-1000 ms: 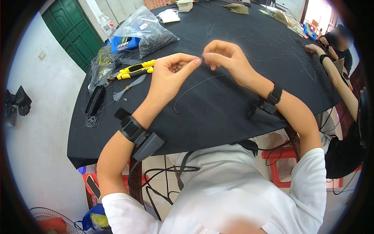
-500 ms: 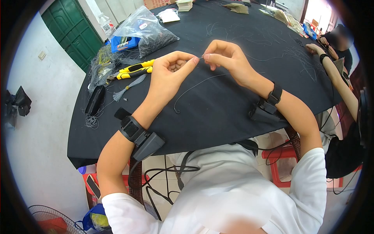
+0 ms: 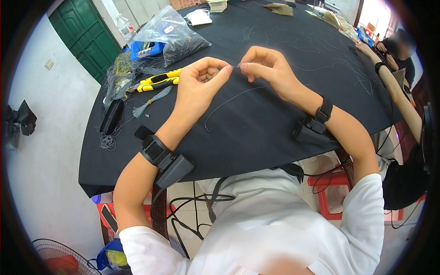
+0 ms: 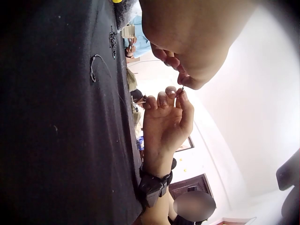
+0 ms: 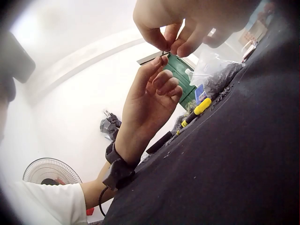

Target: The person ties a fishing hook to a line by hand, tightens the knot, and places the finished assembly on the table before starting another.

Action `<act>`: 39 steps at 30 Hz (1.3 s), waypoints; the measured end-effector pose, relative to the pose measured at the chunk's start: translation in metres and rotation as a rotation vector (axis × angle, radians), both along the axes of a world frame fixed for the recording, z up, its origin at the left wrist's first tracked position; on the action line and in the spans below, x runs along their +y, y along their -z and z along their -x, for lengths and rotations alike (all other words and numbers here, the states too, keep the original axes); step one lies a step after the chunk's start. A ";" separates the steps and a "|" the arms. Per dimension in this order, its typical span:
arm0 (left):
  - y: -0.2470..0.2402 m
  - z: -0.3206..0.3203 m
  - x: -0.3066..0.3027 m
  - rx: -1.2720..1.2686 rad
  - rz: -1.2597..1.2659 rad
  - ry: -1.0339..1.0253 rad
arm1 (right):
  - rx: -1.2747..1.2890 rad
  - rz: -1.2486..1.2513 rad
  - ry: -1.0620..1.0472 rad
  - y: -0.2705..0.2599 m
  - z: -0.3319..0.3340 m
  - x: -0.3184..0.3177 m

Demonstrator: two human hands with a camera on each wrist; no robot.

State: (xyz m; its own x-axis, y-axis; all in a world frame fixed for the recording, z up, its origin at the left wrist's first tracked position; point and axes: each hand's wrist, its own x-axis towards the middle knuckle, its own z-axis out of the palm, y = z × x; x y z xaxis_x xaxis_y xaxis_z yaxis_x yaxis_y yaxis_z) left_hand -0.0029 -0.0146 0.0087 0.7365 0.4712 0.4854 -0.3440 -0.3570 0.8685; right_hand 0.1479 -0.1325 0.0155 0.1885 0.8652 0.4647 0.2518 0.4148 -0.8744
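Thumb and forefinger of my left hand (image 3: 198, 87) pinch a small dark fishing hook (image 4: 183, 87), mostly hidden by the fingertips. Facing it, my right hand (image 3: 271, 72) pinches thin grey fishing line (image 3: 235, 67), of which a short stretch shows between the two hands. Both hands are raised above the black cloth, fingertips a small gap apart. The other fingers of each hand curl loosely. Below the hands, a separate length of line (image 3: 229, 100) lies in a curve on the cloth, its near end bent like a hook.
Yellow-black pliers (image 3: 158, 83), a tied bundle of line (image 3: 153, 101) and a black case (image 3: 112, 118) lie to the left. Behind them sit a clear bag (image 3: 181, 46) of dark pieces and a blue box (image 3: 145, 51). Loose strands (image 3: 355, 68) spread on the right, near another person's arm (image 3: 396, 89).
My left hand has drawn slightly left, so the gap between the fingertips has widened and more line shows. My right hand has hardly moved. The other person's hand at the right has shifted.
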 end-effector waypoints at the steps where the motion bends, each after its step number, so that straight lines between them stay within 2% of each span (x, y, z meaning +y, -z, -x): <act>1: 0.000 0.000 0.001 0.005 -0.009 -0.005 | -0.003 0.001 0.001 0.000 0.000 0.000; 14: 0.000 0.004 0.004 0.114 -0.050 -0.063 | 0.009 0.014 -0.009 0.000 -0.001 0.000; 17: -0.005 0.007 0.004 0.025 -0.506 -0.325 | 0.000 0.035 -0.005 -0.001 0.000 -0.002; 20: -0.009 0.010 0.001 0.015 -0.559 -0.414 | -0.007 0.069 -0.018 0.000 0.000 0.000; 29: -0.003 0.006 -0.002 0.085 0.111 0.086 | -0.041 0.179 -0.234 0.006 0.008 0.003; 32: -0.006 0.007 -0.007 0.036 0.264 0.197 | -0.037 0.190 -0.248 0.009 0.005 0.005; 39: -0.003 0.006 0.002 -0.011 0.415 0.286 | -0.103 0.235 -0.210 0.011 0.005 0.005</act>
State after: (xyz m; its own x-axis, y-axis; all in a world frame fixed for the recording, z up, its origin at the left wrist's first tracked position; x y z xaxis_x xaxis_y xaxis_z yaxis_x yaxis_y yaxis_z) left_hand -0.0085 -0.0128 0.0114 0.8603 0.4059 0.3085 -0.3876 0.1278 0.9129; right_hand 0.1429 -0.1279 0.0047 -0.0433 0.9659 0.2551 0.2744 0.2570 -0.9266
